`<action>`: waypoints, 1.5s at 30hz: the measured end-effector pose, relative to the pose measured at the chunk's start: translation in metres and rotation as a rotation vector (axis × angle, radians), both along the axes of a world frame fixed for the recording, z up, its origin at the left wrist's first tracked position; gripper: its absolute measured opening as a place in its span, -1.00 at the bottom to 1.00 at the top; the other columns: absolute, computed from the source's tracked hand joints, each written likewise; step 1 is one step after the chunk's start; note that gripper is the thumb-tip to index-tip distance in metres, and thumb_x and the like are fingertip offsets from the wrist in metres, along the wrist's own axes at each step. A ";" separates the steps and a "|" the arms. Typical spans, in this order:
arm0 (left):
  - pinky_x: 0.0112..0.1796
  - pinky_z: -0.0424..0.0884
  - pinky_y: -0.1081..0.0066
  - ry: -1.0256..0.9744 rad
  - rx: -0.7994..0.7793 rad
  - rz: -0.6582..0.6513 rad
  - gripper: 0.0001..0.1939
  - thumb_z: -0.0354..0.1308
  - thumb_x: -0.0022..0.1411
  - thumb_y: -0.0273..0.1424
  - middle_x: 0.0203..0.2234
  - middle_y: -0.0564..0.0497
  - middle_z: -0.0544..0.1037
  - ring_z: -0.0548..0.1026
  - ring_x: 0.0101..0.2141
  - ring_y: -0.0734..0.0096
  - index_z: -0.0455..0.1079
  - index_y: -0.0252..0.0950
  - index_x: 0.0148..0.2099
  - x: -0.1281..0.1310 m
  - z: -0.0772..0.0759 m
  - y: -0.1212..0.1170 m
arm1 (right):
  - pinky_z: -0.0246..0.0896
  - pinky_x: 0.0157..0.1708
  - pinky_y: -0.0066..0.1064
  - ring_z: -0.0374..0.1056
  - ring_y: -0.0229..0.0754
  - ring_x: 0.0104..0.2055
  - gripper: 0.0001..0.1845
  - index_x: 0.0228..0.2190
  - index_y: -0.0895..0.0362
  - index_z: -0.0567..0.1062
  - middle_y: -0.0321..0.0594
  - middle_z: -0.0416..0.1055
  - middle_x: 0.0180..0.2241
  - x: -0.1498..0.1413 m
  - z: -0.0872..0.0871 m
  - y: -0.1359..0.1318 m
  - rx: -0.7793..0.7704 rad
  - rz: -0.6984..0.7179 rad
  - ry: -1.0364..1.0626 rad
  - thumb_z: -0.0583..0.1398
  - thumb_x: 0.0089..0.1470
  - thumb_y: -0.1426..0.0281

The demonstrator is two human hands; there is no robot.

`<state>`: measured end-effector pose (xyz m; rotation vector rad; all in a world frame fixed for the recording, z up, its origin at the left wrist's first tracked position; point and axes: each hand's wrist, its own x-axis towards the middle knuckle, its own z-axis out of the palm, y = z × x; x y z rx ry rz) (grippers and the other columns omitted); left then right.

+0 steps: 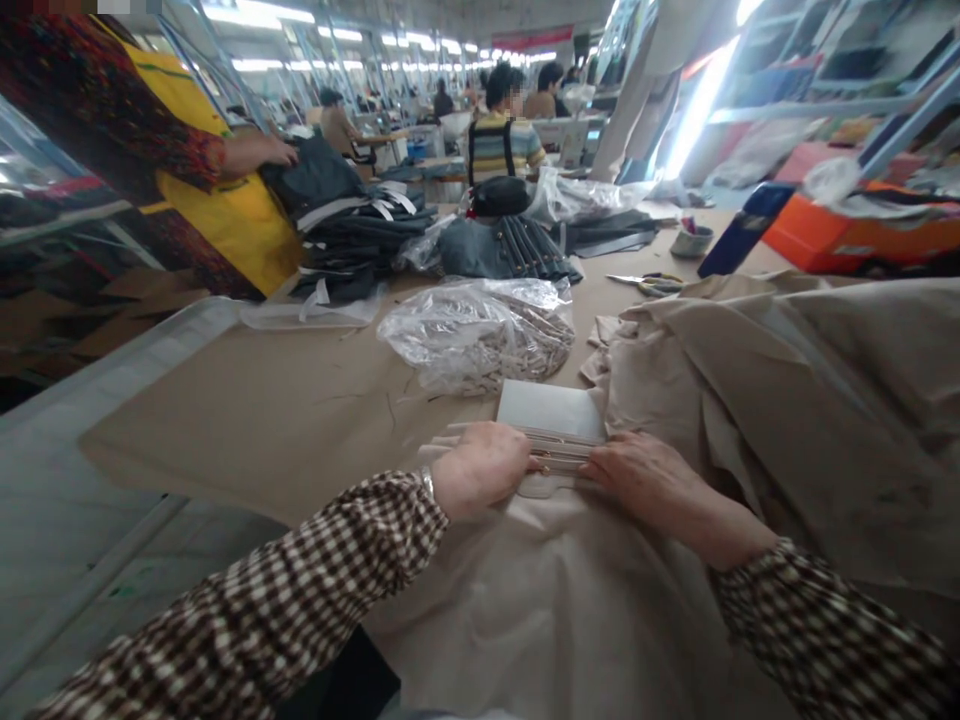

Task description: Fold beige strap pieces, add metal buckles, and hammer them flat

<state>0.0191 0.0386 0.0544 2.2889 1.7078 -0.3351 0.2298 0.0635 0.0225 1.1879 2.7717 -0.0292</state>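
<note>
My left hand (pixel 480 465) and my right hand (pixel 649 478) meet over a beige garment (pixel 570 590) spread on the table in front of me. Both have fingers curled and pinched at a small white tag or strip (pixel 559 455) at the garment's edge. A white card (pixel 553 410) lies just beyond my fingers. Both my sleeves are brown-and-white checked. What exactly sits between my fingertips is too small to make out.
A clear plastic bag of small pale pieces (pixel 484 335) lies beyond the card. More beige cloth (pixel 810 380) is heaped at the right. Scissors (pixel 645 284), dark folded garments (pixel 352 235), and an orange box (pixel 855 235) lie farther back. A person in a yellow apron (pixel 225 200) stands at the left.
</note>
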 end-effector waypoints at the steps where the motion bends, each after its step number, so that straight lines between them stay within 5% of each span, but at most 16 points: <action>1: -0.30 0.45 0.34 0.004 0.003 0.005 -0.58 0.06 0.32 -0.13 -0.35 -0.23 0.60 0.59 -0.28 0.10 0.53 -0.40 -0.24 0.000 -0.001 0.000 | 0.09 -0.37 -0.32 0.43 -0.09 -0.38 -0.59 -0.48 0.09 0.55 -0.15 0.55 -0.43 -0.001 0.001 0.000 -0.006 -0.003 -0.002 0.08 0.28 0.19; 6: -0.32 0.45 0.24 0.028 0.142 -0.019 -0.60 0.06 0.32 -0.15 -0.41 -0.22 0.56 0.55 -0.34 0.09 0.50 -0.40 -0.30 0.002 -0.004 -0.008 | 0.09 -0.37 -0.32 0.44 -0.10 -0.39 -0.60 -0.51 0.12 0.56 -0.15 0.55 -0.44 -0.005 0.010 -0.002 -0.048 -0.029 -0.014 0.09 0.27 0.23; 10: -0.16 0.43 0.09 -0.046 0.343 -0.205 -0.80 0.07 0.31 -0.33 -0.25 -0.16 0.52 0.48 -0.19 0.04 0.43 -0.35 -0.17 0.004 -0.013 -0.033 | 0.14 -0.27 -0.29 0.44 -0.04 -0.29 -0.65 -0.50 0.12 0.55 -0.13 0.55 -0.41 -0.005 0.006 -0.006 -0.027 -0.103 0.032 0.13 0.24 0.25; 15: 0.24 0.14 0.06 -0.244 0.332 -0.281 -0.46 0.02 0.35 -0.16 0.26 -0.14 0.23 0.17 0.25 0.00 0.16 -0.25 0.29 -0.010 -0.041 -0.066 | 0.18 -0.17 -0.25 0.37 -0.02 -0.17 -0.88 -0.30 0.10 0.52 -0.16 0.51 -0.25 -0.007 -0.007 -0.023 0.102 -0.210 0.186 0.18 0.20 0.35; 20: 0.29 0.03 0.03 -0.305 0.293 -0.235 -0.41 -0.11 0.38 -0.08 0.36 -0.06 0.07 0.02 0.33 -0.01 0.04 -0.16 0.37 -0.021 -0.055 -0.064 | 0.23 -0.04 -0.22 0.30 -0.01 -0.01 -0.64 -0.03 0.10 0.47 -0.12 0.44 -0.02 -0.014 -0.027 -0.029 0.149 -0.169 0.303 0.09 0.17 0.57; 29: 0.29 0.00 -0.03 -0.348 0.337 -0.174 -0.36 -0.18 0.39 -0.02 0.34 -0.12 0.09 0.04 0.31 -0.10 0.00 -0.23 0.37 -0.020 -0.057 -0.050 | 0.27 -0.14 -0.26 0.44 -0.01 -0.14 -0.64 -0.19 0.11 0.56 -0.05 0.53 -0.19 -0.032 -0.006 0.058 -0.057 -0.125 0.194 0.00 0.16 0.53; 35: 0.20 0.19 -0.10 -0.255 0.376 -0.246 -0.31 -0.10 0.35 0.03 0.30 -0.20 0.17 0.16 0.26 -0.18 0.03 -0.28 0.35 -0.019 -0.074 -0.038 | 0.29 -0.13 -0.28 0.46 0.03 -0.08 -0.69 -0.14 0.12 0.57 0.03 0.53 -0.13 -0.058 -0.024 0.102 -0.070 -0.216 0.206 0.08 0.16 0.41; 40: 0.28 0.04 -0.02 -0.366 0.375 -0.160 -0.37 -0.17 0.39 -0.03 0.34 -0.13 0.10 0.02 0.32 -0.04 0.02 -0.23 0.37 -0.015 -0.065 -0.053 | 0.24 -0.02 -0.24 0.40 0.07 0.03 -0.53 0.12 0.25 0.38 0.14 0.42 0.04 -0.035 -0.026 0.075 -0.024 -0.315 0.160 0.05 0.21 0.40; 45: 0.31 -0.08 0.00 -0.418 0.332 -0.108 -0.42 -0.04 0.35 -0.09 0.33 -0.11 0.13 -0.01 0.33 0.01 0.15 -0.21 0.32 -0.016 -0.061 -0.052 | 0.19 -0.01 -0.29 0.41 0.01 -0.01 -0.59 -0.01 0.31 0.43 0.17 0.46 -0.06 0.012 -0.011 0.046 0.033 -0.371 0.145 -0.02 0.28 0.32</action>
